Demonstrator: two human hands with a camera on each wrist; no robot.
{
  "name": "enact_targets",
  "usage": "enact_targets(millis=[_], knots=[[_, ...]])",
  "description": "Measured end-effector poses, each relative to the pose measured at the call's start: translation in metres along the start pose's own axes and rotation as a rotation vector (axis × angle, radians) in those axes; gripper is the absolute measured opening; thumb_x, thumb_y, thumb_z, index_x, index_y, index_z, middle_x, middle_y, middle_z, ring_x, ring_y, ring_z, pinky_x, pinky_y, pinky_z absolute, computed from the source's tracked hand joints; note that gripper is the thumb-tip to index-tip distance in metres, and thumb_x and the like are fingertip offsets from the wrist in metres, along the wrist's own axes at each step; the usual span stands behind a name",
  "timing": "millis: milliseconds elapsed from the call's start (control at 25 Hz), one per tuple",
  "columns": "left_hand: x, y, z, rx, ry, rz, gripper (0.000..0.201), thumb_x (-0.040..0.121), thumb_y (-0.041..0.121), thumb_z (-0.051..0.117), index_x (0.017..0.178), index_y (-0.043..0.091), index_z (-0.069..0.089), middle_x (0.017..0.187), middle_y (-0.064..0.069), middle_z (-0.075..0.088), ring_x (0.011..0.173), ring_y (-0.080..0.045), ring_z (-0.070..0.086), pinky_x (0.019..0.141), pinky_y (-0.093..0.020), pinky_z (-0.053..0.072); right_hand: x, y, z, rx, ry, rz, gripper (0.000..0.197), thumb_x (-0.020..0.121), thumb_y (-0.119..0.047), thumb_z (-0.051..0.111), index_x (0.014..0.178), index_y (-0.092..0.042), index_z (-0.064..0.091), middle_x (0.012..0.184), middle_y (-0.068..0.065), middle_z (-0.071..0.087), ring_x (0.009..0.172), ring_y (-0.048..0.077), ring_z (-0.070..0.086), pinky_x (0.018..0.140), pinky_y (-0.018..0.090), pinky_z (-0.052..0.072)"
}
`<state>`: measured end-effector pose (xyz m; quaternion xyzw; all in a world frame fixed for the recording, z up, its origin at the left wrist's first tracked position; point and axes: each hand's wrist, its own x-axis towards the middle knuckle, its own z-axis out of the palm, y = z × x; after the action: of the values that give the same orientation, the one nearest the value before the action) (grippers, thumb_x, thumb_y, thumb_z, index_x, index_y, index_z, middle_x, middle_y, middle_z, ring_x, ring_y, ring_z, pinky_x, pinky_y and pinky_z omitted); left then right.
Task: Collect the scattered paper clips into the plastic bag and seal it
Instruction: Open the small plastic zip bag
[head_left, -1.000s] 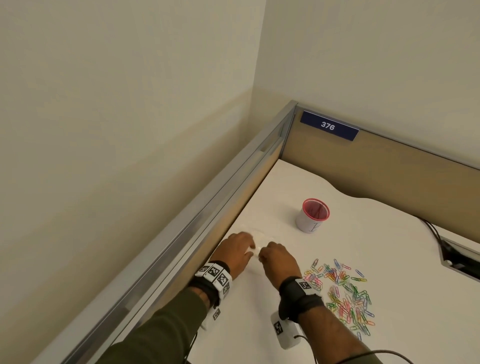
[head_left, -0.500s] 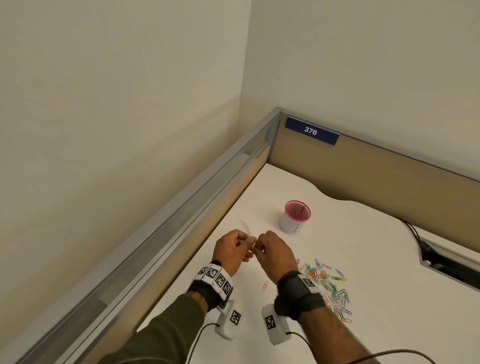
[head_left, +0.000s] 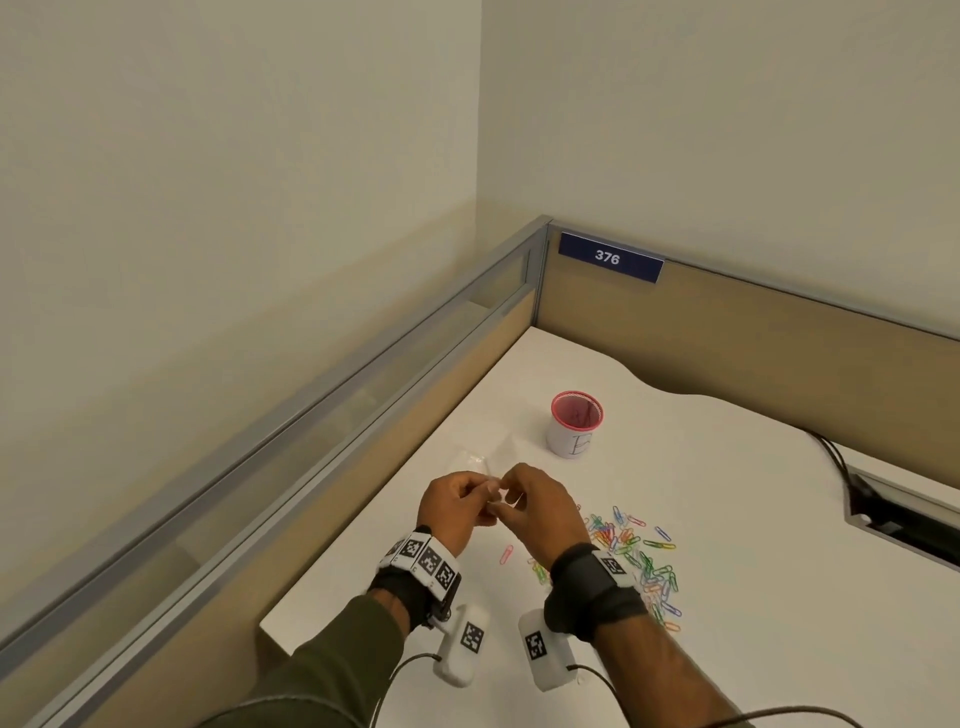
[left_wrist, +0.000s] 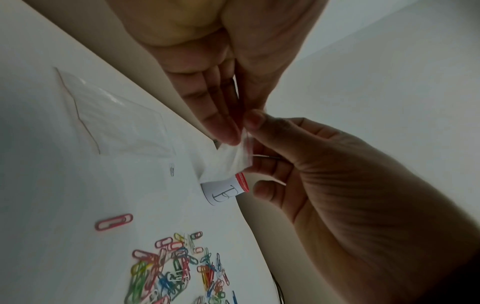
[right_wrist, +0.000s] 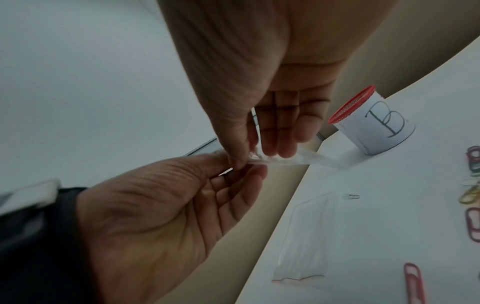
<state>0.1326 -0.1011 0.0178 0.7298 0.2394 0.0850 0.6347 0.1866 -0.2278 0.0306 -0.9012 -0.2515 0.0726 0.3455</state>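
Both hands meet above the white table (head_left: 727, 493) and pinch a small clear plastic bag (left_wrist: 230, 159) by its red-lined top edge. My left hand (head_left: 467, 501) holds one side between thumb and fingers (left_wrist: 221, 121). My right hand (head_left: 514, 506) pinches the other side (right_wrist: 248, 159). In the right wrist view the bag (right_wrist: 298, 160) stretches away from the fingers as a crumpled strip. Several coloured paper clips (head_left: 636, 564) lie heaped on the table to the right of my right wrist. One pink clip (head_left: 506, 555) lies apart, below the hands.
A red mesh cup (head_left: 575, 423) wrapped in white paper marked B stands beyond the hands. Another clear bag (left_wrist: 116, 121) lies flat on the table, with a small dark clip (left_wrist: 172, 169) beside it. Partition walls (head_left: 727, 338) close the left and far sides; a cable slot (head_left: 904, 525) lies at right.
Both hands rose off the table, where they had been pressing down, and now hold the bag in the air between them. The lone pink clip has come into view.
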Motion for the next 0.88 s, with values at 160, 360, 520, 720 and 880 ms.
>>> enact_targets(millis=[160, 360, 520, 720, 880], knots=[[0.001, 0.0, 0.007, -0.054, -0.023, -0.006, 0.015, 0.096, 0.015, 0.062, 0.102, 0.009, 0.075, 0.087, -0.008, 0.077, 0.075, -0.017, 0.076, 0.067, -0.026, 0.062, 0.004, 0.005, -0.007, 0.012, 0.032, 0.003, 0.014, 0.089, -0.038, 0.058, 0.089, -0.024, 0.058, 0.088, -0.004, 0.062, 0.075, 0.013, 0.057, 0.07, 0.024, 0.05], [0.01, 0.003, 0.011, -0.142, -0.038, -0.052, 0.01, 0.093, 0.009, 0.065, 0.095, 0.002, 0.072, 0.085, -0.013, 0.077, 0.077, -0.023, 0.077, 0.069, -0.031, 0.063, 0.01, 0.01, -0.011, 0.005, 0.048, 0.028, 0.014, 0.089, -0.036, 0.058, 0.087, -0.023, 0.062, 0.088, -0.004, 0.061, 0.076, 0.012, 0.056, 0.07, 0.024, 0.049], [0.015, -0.002, 0.015, -0.122, -0.068, -0.052, 0.008, 0.093, 0.009, 0.065, 0.093, 0.005, 0.072, 0.086, -0.013, 0.077, 0.08, -0.027, 0.076, 0.074, -0.037, 0.063, 0.014, 0.017, -0.014, 0.016, 0.036, 0.048, 0.012, 0.088, -0.029, 0.058, 0.084, -0.02, 0.065, 0.086, -0.003, 0.063, 0.075, 0.013, 0.056, 0.072, 0.028, 0.052], [0.017, 0.003, 0.021, -0.059, -0.105, -0.029, 0.01, 0.094, 0.011, 0.063, 0.088, 0.008, 0.07, 0.08, -0.008, 0.076, 0.078, -0.027, 0.075, 0.075, -0.037, 0.063, 0.018, 0.021, -0.018, 0.175, 0.072, 0.104, 0.01, 0.084, -0.02, 0.061, 0.076, -0.014, 0.063, 0.073, 0.002, 0.064, 0.065, 0.017, 0.056, 0.063, 0.028, 0.05], [0.019, 0.007, 0.022, -0.051, -0.134, -0.026, 0.012, 0.096, 0.01, 0.059, 0.092, 0.003, 0.067, 0.08, -0.011, 0.074, 0.075, -0.026, 0.074, 0.07, -0.034, 0.063, 0.014, 0.022, -0.023, 0.251, 0.083, 0.11, 0.01, 0.084, -0.021, 0.065, 0.076, -0.015, 0.064, 0.072, 0.0, 0.065, 0.067, 0.018, 0.06, 0.062, 0.026, 0.051]])
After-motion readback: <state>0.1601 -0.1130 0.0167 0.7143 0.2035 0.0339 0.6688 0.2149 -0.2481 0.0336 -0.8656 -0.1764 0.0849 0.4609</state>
